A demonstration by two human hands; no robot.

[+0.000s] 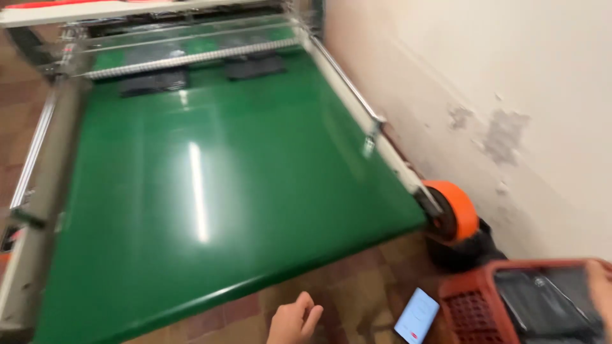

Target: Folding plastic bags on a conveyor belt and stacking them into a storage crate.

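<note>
Head view, looking down across a wide, glossy green conveyor belt (210,191) that fills the left and centre of the frame. A grey metal side rail (38,191) runs along the belt's left edge. At the belt's far end two dark, flat rectangular pieces (153,81) (255,66) lie side by side beneath a clear guard with a ridged metal roller bar (191,58) across it. A second metal rail (357,105) borders the belt's right edge and ends, at the near right corner, in an orange-rimmed round wheel (456,210) above a black base.

Below the belt's near edge, over the brown tiled floor (357,280), the left hand (293,322) is loosely open with fingers slightly curled, and holds nothing. Just to its right a light-screened smartphone (417,316) lies near the floor; whether it rests on anything cannot be told.

At the lower right corner stands a red perforated plastic crate (468,306) holding dark flat pieces in clear wrapping (542,302). The right hand (600,293) shows only as a sliver at the frame's right edge, at the crate's far rim; its grip cannot be told. A scuffed white wall (497,95) fills the right side.
</note>
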